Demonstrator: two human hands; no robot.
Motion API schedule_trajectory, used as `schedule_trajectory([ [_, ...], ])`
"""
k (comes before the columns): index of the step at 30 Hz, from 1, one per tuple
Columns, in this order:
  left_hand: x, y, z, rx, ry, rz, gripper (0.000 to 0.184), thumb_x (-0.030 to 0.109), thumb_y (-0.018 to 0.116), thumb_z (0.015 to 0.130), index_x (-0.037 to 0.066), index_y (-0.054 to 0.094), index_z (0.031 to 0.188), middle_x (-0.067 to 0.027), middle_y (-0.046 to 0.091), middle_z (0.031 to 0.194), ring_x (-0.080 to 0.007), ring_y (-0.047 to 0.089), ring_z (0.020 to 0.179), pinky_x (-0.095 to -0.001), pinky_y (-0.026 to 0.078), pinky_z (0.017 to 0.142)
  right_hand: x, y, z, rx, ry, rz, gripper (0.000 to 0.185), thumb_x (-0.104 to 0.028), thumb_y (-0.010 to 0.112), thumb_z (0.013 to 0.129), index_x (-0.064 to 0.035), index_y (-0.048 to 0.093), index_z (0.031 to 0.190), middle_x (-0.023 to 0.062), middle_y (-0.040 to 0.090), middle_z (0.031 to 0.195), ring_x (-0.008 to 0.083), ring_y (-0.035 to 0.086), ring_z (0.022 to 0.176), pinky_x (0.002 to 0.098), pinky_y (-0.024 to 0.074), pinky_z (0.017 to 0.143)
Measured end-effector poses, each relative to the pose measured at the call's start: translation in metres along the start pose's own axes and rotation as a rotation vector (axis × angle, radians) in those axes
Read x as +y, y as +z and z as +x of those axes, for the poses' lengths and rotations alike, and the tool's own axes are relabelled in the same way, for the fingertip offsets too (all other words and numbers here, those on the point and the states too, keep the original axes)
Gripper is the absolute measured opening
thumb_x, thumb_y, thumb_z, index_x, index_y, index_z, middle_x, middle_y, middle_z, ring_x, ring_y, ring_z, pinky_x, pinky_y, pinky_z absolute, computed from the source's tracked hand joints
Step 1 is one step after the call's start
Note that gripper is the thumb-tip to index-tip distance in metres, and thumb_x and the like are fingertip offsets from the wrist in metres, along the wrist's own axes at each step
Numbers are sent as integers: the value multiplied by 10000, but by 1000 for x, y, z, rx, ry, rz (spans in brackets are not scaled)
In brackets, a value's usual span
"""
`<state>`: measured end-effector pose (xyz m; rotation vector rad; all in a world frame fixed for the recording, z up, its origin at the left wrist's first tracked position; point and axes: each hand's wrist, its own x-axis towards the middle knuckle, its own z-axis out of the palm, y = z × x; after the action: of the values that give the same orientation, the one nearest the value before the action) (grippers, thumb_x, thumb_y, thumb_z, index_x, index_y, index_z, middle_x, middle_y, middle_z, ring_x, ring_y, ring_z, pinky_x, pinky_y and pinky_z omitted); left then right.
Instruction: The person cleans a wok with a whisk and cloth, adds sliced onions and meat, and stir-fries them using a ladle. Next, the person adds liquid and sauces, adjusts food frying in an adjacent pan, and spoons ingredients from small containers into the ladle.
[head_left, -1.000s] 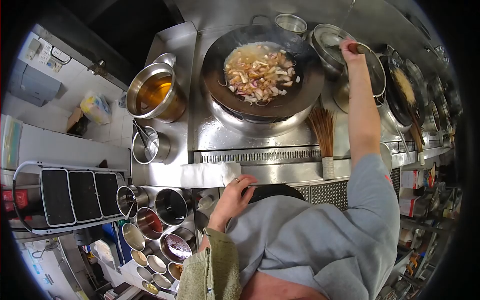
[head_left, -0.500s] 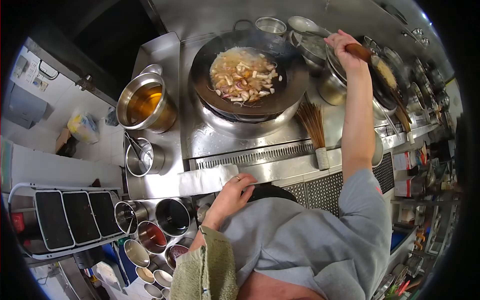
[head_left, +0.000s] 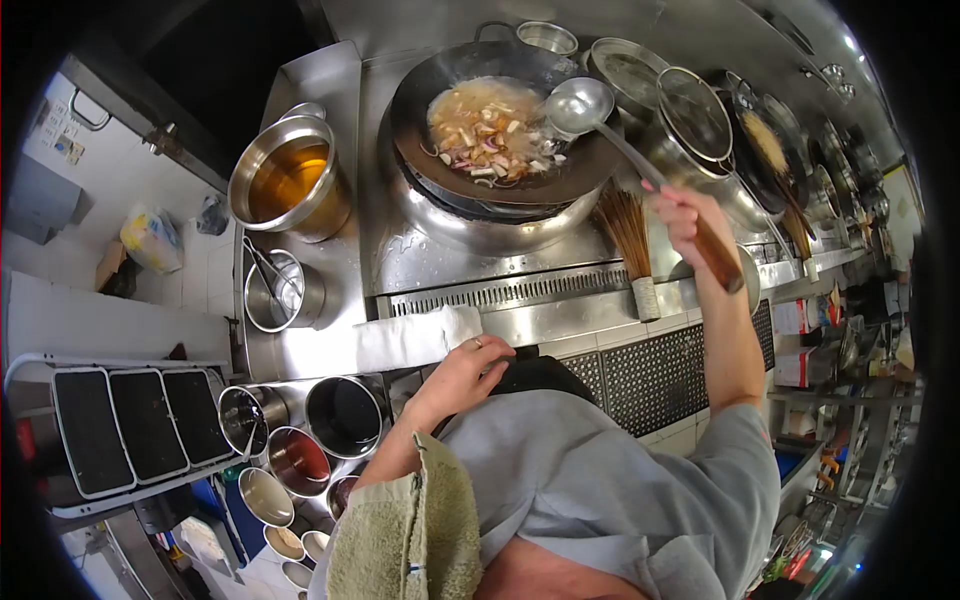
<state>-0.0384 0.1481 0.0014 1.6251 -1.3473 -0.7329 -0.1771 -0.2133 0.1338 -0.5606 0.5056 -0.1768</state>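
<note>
My right hand (head_left: 690, 220) is closed round the handle of a metal ladle (head_left: 579, 106) with a wooden grip end. The ladle's bowl hangs over the right side of a large dark wok (head_left: 588, 166). Inside the wok, chopped pieces with purple-edged onion (head_left: 485, 140) sit in steaming, cloudy liquid. My left hand (head_left: 468, 375) rests at the counter's front edge beside a folded white cloth (head_left: 415, 340). Its fingers are loosely bent, with the thumb apart, and nothing held shows in them. A bamboo brush (head_left: 626, 240) with a white-wrapped handle lies right of the wok.
Left of the wok stand a pot of amber liquid (head_left: 290, 185) and a steel container with tongs (head_left: 284, 290). Several sauce containers, including a red one (head_left: 298, 460), stand at lower left. A round strainer (head_left: 695, 115) and more pans line the right side.
My right hand has come down and towards me from the back right, bringing the ladle's bowl from behind the wok to over its right side. My left hand stays by the cloth.
</note>
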Motion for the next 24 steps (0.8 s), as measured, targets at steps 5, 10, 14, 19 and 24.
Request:
schedule_trajectory([
  [5,5,7,9,50,-22,13,197,51,628,860,23,626,1055,-162,621,1071,-354,612,991,-391,504,850,34,-8,3,225,-272,-1072,552,-42,603,865,26,386,1367,-11,471,671,68,443,440,209,364,364],
  [10,15,20,25,48,-70,-10,201,63,617,869,24,623,1066,-164,615,1092,-358,604,1007,-398,495,869,32,-1,27,100,-401,-1197,683,-57,619,861,25,284,1450,11,488,687,76,454,444,243,383,356],
  [14,20,30,31,30,-88,17,205,70,605,876,27,620,1076,-164,606,1126,-358,598,1027,-394,493,881,30,20,54,-139,-138,-820,611,-99,624,873,27,346,1403,7,477,697,55,425,438,223,382,352],
  [19,19,30,31,71,-122,28,217,48,606,868,36,625,1084,-159,607,1141,-357,598,1040,-391,493,888,48,14,92,-210,-18,-760,537,-123,647,856,10,416,1322,14,493,746,52,431,455,225,379,349],
  [24,13,30,27,144,-127,19,189,59,608,867,20,630,1050,-167,614,1087,-371,601,987,-413,497,852,55,9,95,-183,35,-629,453,-114,637,864,-19,450,1265,4,487,767,39,414,452,217,363,346],
])
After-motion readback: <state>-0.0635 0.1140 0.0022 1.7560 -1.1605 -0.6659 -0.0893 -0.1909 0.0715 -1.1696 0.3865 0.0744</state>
